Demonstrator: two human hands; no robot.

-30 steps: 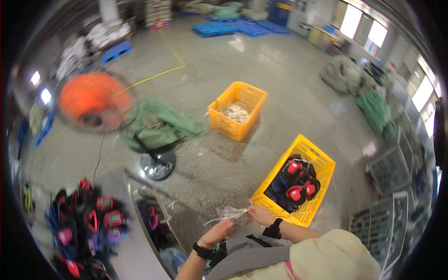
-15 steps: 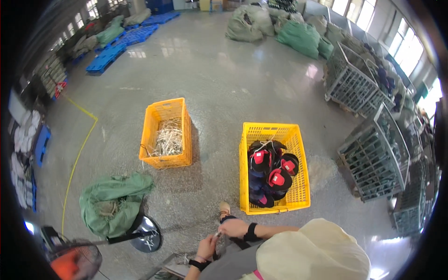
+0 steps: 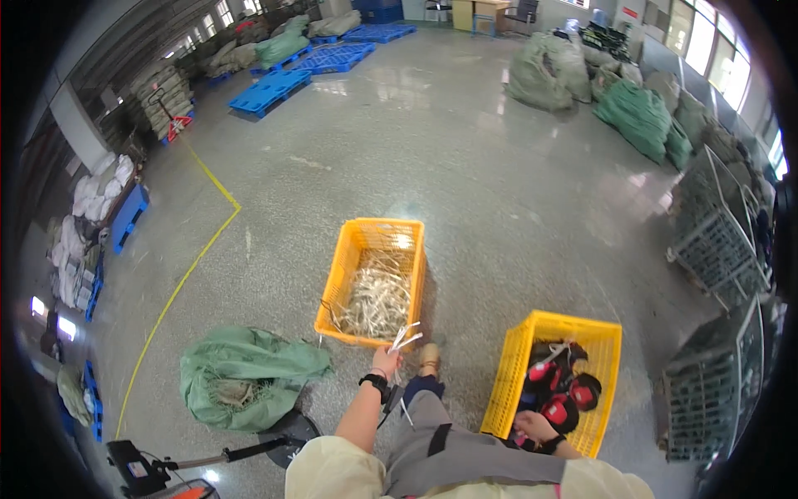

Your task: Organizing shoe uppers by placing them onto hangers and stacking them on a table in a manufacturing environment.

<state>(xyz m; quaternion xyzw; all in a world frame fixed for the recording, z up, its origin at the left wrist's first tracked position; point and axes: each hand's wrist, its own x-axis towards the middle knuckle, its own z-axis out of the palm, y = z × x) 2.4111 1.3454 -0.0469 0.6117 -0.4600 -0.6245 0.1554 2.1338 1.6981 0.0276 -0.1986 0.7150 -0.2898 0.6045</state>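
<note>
Both hands have split apart since the earlier frame, where they met: left hand (image 3: 385, 361) is now out by the near end of the orange crate (image 3: 335, 283), right hand (image 3: 536, 426) down in the yellow crate (image 3: 509, 374). Crates sit elsewhere in view too, but we put that down to the camera turning.

We log the left as closed around a few white strips (image 3: 401, 339), loose ends poking up across the crate's near rim — touching it or not, we can't tell. Right is in among dark items with red parts (image 3: 561, 411), partly lost against them, so we can't tell if it grips one or only touches.

Progress, as we judge it: a broad heap of pale strips (image 3: 378, 298) already lies in the orange crate, while those in the left hand aren't down on it yet. Several dark items are in the yellow crate, a pale strip (image 3: 555, 353) lying over them, so we'd call it partway — no total to count against. Green sack (image 3: 208, 366) lies slumped to the left of the orange crate; a shoe (image 3: 430, 358) shows between the crates.
</note>
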